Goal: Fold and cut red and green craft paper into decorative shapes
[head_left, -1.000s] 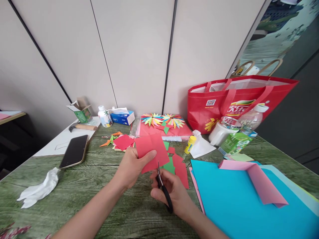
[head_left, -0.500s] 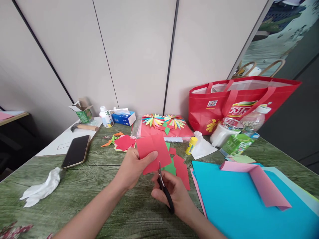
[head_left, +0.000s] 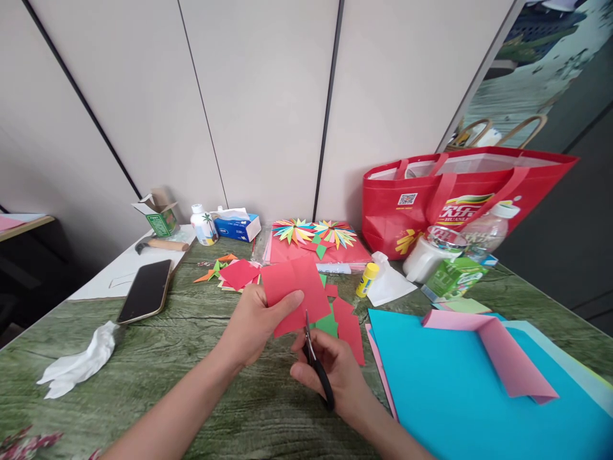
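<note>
My left hand (head_left: 258, 319) pinches a red square of paper (head_left: 299, 281) at its lower left, thumb across the front. Black-handled scissors (head_left: 317, 367) sit in my right hand (head_left: 332, 364), their blades pointing up at the paper's lower edge. The blades look closed or nearly so; whether they are biting into the paper I cannot tell. Behind the square and to its right lie red paper scraps (head_left: 352, 335) and green paper pieces (head_left: 327, 324). Left of it is a small pile of red cut pieces (head_left: 239, 275).
A yellow glue stick (head_left: 366, 280) stands right of my hands, near a white tissue (head_left: 390, 284). Blue paper sheets (head_left: 431, 377) with folded pink paper (head_left: 512, 358) lie at right. A phone (head_left: 146, 291) and hammer (head_left: 163, 245) are left; a red bag (head_left: 387, 211) stands behind.
</note>
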Demonstrator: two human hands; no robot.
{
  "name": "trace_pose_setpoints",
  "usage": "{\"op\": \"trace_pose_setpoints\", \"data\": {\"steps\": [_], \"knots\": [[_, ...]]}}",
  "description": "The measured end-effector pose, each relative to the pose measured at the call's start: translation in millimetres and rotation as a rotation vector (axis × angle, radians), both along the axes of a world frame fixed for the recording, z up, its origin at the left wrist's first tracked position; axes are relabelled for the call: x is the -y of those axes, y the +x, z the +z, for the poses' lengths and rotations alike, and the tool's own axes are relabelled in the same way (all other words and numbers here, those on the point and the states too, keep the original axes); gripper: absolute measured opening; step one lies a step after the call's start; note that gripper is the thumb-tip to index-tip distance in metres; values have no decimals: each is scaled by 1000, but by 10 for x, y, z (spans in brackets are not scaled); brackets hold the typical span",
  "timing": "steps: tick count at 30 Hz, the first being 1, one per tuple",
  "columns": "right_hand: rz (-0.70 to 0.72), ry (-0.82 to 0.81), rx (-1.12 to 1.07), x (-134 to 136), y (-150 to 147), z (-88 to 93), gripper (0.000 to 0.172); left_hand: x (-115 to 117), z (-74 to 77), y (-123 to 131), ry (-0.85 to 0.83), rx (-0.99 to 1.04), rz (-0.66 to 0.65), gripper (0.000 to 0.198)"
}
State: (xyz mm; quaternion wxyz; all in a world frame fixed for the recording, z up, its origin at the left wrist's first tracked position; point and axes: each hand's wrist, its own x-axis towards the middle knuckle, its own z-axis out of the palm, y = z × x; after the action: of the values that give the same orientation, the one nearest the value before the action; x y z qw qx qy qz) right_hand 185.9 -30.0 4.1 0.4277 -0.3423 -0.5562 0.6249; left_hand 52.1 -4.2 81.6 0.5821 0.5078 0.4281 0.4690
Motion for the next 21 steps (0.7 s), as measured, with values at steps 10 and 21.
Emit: {"op": "trace_pose_setpoints", "data": {"steps": [10, 21], "knots": [[-20, 5, 17, 13, -10, 32, 37, 8, 8, -4, -9, -6, -3, 16], [-27, -3, 19, 3, -19, 16, 36, -16, 18, -5, -46, 8, 89, 16]]}}
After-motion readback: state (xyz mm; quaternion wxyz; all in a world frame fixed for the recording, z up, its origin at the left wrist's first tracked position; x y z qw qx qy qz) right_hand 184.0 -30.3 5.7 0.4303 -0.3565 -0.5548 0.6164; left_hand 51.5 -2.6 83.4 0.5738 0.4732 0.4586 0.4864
